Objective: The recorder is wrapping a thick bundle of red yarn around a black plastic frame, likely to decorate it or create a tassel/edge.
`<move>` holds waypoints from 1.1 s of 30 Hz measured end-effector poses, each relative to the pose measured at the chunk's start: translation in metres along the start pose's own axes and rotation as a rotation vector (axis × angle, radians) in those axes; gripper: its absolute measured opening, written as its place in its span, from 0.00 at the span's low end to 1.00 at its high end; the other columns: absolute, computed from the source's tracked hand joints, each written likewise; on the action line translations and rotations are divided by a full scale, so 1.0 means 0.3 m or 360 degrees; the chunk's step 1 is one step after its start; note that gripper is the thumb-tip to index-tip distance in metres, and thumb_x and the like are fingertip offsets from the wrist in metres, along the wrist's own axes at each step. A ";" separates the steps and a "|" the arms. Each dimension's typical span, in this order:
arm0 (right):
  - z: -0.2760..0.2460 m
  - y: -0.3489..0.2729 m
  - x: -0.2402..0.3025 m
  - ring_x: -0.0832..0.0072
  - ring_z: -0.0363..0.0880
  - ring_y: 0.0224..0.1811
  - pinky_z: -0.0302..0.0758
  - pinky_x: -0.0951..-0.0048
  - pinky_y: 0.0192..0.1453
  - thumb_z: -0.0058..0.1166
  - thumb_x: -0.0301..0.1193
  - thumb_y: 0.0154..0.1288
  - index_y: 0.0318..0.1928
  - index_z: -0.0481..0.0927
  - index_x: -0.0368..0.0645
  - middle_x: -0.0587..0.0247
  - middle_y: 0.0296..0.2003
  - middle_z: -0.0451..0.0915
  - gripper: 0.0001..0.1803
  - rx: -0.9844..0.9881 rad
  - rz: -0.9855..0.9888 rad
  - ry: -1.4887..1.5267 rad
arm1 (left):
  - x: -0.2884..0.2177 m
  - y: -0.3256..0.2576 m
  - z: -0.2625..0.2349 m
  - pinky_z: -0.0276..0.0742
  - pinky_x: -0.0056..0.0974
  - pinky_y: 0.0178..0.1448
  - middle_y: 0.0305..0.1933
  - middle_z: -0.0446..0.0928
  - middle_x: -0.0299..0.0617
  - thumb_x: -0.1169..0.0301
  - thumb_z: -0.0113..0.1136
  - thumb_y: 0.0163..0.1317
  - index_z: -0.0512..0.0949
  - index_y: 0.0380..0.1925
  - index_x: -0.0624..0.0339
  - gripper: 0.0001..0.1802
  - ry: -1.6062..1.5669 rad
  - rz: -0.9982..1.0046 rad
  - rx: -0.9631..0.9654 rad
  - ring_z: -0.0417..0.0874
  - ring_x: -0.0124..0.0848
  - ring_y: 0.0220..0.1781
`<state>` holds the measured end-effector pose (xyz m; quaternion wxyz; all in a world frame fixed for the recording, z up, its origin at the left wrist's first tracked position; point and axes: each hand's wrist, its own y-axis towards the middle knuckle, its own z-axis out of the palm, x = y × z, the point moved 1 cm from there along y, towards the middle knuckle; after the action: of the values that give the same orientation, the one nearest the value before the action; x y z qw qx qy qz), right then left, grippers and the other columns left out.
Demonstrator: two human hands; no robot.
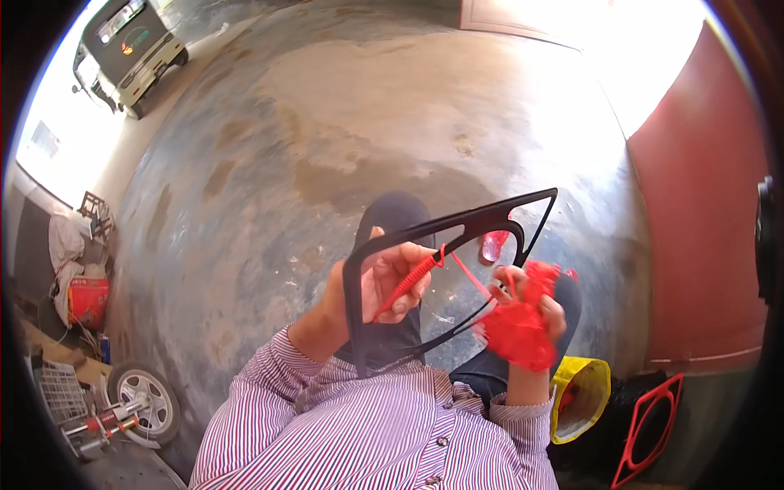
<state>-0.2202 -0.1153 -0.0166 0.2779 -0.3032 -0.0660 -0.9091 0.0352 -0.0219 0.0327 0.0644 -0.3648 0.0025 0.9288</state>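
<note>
A black flat frame (353, 302) with a curved inner bar is held up over my lap. My left hand (390, 282) is closed on its inner bar, where red cord (408, 286) is wound in tight coils. From the coils a single strand runs across to my right hand (551, 314), which is closed round a loose red bundle of cord or ribbon (520, 336). The bundle hides part of the right fingers and is slightly blurred. The frame's narrow corner points up and to the right, above the right hand.
On my right stands a yellow-rimmed bag or bucket (604, 384) with red material inside. Beside it leans a similar red frame (671, 408). To the left are a wheel (163, 400) and a red container (88, 300). A three-wheeled vehicle (131, 49) stands at the far left.
</note>
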 end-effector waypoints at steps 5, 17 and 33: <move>0.093 -0.055 0.086 0.55 0.81 0.47 0.67 0.47 0.68 0.54 0.51 0.63 0.58 0.70 0.38 0.49 0.43 0.81 0.33 0.0394 -0.0385 0.0386 | -0.037 -0.015 -0.072 0.68 0.27 0.17 0.35 0.78 0.47 0.48 0.49 0.73 0.76 0.57 0.66 0.30 -0.0057 -0.0001 -0.0008 0.74 0.26 0.21; 0.180 -0.091 0.086 0.72 0.69 0.12 0.73 0.61 0.39 0.45 0.58 0.72 0.41 0.64 0.47 0.65 0.16 0.71 0.25 0.0585 -0.0282 0.0092 | -0.037 -0.008 -0.055 0.63 0.26 0.16 0.33 0.76 0.47 0.68 0.59 0.70 0.68 0.65 0.55 0.24 -0.0050 0.0030 -0.0080 0.70 0.24 0.19; 0.105 -0.108 0.037 0.76 0.64 0.16 0.61 0.69 0.29 0.40 0.53 0.74 0.41 0.70 0.41 0.65 0.19 0.70 0.25 0.0278 0.0179 0.0456 | -0.013 0.001 -0.049 0.65 0.27 0.16 0.34 0.78 0.47 0.66 0.60 0.70 0.73 0.56 0.55 0.17 0.0017 0.0017 -0.0138 0.72 0.24 0.19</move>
<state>-0.2289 -0.0843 0.0168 0.3602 -0.1483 -0.0872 -0.9169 0.0478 -0.0234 0.0246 0.0435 -0.3721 -0.0353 0.9265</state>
